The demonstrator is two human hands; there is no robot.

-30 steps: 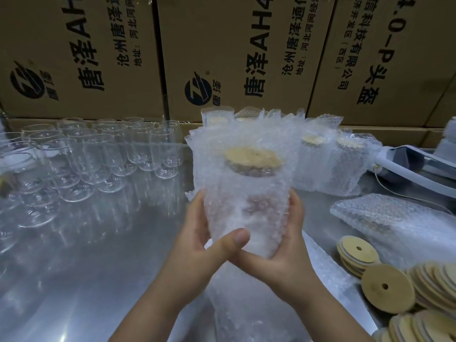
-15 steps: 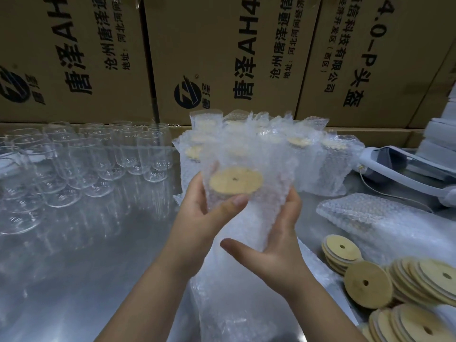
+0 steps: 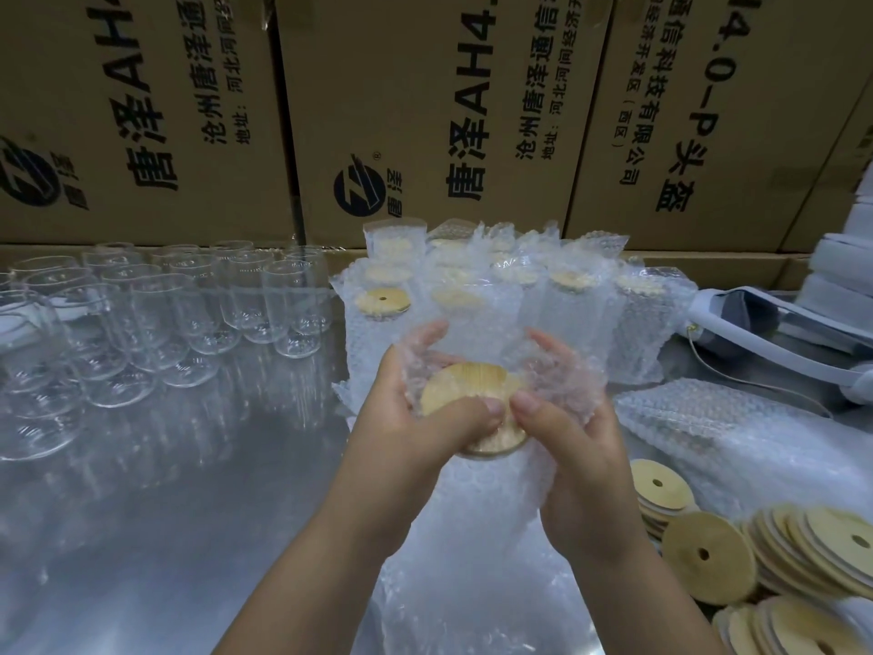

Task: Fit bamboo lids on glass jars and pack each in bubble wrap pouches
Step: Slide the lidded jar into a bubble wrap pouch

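We see the widest stretch of bare steel table (image 3: 189,512) at its near-left corner, glossy and smeared with reflections. Just right of the middle both hands hold a bubble wrap pouch (image 3: 477,503) with a jar inside, its round bamboo lid (image 3: 467,385) tilted toward us. The left hand (image 3: 425,418) curls round the pouch's mouth, thumb lying across the lid; the right hand (image 3: 576,446) grips the crumpled wrap on the other side, thumb tip beside the left one.

Clear empty jars (image 3: 198,314) crowd the far-left edge. Packed jars (image 3: 519,286) stand just beyond the hands at the far edge. Flat pouches (image 3: 737,432) and loose lids (image 3: 704,555) – pale discs with a centre hole – fill the near-right corner. Cardboard boxes (image 3: 425,111) wall off the back.
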